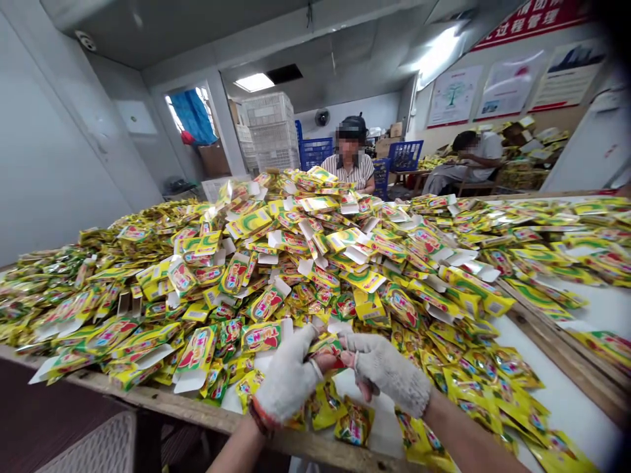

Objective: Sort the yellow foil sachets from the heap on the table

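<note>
White knit gloves with bare fingertips cover both hands, which meet over the near edge of the wooden table (187, 410). The left hand (288, 384) and the right hand (389, 371) each pinch one end of a small yellow-and-red packet (325, 346), fingers closed on it. They hold it just above the loose sachets (473, 368) that lie along the table's front and right side. The packet's long axis runs roughly crosswise, from one hand to the other. Which face is up cannot be told, because the fingers and gloves cover most of it and its print is too small to read.

Behind it, a heap of flat yellow cartons (296, 243) with white flaps spreads across the table. The heap hides the lower body of a person in a striped shirt (351, 167) seated opposite. A second person (473, 157) bends over another table further right, partly hidden by stacked goods. Both forearms are cut off by the bottom edge.
</note>
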The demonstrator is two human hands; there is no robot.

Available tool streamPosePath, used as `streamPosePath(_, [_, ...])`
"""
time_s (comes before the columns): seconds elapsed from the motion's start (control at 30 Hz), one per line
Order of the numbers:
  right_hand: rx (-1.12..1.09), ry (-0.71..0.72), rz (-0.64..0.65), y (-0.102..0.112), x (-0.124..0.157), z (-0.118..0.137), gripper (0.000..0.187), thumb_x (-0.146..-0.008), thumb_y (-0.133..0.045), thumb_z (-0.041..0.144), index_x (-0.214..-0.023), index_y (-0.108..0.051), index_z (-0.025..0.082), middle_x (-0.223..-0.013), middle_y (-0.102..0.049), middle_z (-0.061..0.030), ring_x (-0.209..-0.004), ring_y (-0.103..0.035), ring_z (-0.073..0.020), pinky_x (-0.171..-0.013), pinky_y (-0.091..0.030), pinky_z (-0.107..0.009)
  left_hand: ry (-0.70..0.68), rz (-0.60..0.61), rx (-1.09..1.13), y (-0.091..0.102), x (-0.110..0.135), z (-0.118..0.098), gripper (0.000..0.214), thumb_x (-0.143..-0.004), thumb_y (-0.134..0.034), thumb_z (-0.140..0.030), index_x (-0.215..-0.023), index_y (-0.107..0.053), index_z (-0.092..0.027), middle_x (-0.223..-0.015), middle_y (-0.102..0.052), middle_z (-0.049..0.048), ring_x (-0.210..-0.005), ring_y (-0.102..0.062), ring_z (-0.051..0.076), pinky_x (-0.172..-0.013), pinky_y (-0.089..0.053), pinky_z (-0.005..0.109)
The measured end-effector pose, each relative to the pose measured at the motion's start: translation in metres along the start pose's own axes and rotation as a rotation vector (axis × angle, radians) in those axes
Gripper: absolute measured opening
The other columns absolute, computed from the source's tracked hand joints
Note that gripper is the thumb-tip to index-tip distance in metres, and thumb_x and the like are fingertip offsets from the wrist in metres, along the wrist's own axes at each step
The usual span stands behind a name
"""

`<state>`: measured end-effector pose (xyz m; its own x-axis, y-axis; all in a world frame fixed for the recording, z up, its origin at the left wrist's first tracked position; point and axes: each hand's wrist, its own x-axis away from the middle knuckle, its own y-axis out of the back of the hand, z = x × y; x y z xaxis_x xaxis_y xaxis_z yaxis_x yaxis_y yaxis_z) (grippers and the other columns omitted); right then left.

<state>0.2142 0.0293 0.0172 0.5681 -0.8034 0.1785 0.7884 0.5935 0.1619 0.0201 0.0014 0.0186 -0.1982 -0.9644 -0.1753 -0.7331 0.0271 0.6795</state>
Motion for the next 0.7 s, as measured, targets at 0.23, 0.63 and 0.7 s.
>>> streamPosePath(0.23, [0.260,0.180,-0.324,-0.001,0.006,0.009,0.021,-0.067,-0.070,0.032,-0.056,-0.059,0.019,-0.055,-0.052,0.0030,-0.054,-0.044,-0.0110,-0.051,-0.034,-0.023,0.038,0.144,0.151,0.018,-0.001,-0.016,0.029,-0.079,-0.064,-0.044,-0.086,-0.066,-0.016,-0.078,-0.064,0.0003,-0.077,-0.058,0.016,-0.073,-0.047,0.025])
streamPosePath(0.63, [-0.334,0.096,-0.643,0.049,0.044,0.012,0.029,-0.087,-0.050,0.049,-0.086,-0.064,0.023,-0.098,-0.070,-0.0131,-0.057,-0.056,-0.0124,-0.058,-0.042,-0.033,0.341,-0.228,-0.472,0.150,0.009,0.099,0.019,-0.075,-0.057,-0.023,-0.089,-0.070,-0.022,-0.088,-0.074,0.0026,-0.088,-0.067,0.022,-0.082,-0.050,0.029])
streamPosePath(0.7, [0.012,-0.028,-0.383,0.013,0.022,0.007,0.033,-0.079,-0.056,0.048,-0.093,-0.066,0.020,-0.081,-0.070,-0.0090,-0.052,-0.055,-0.0156,-0.053,-0.042,-0.032,0.348,-0.186,-0.563,0.141,0.007,0.109,0.029,-0.069,-0.060,-0.015,-0.094,-0.070,-0.024,-0.097,-0.074,0.0048,-0.096,-0.066,0.025,-0.086,-0.048,0.032])
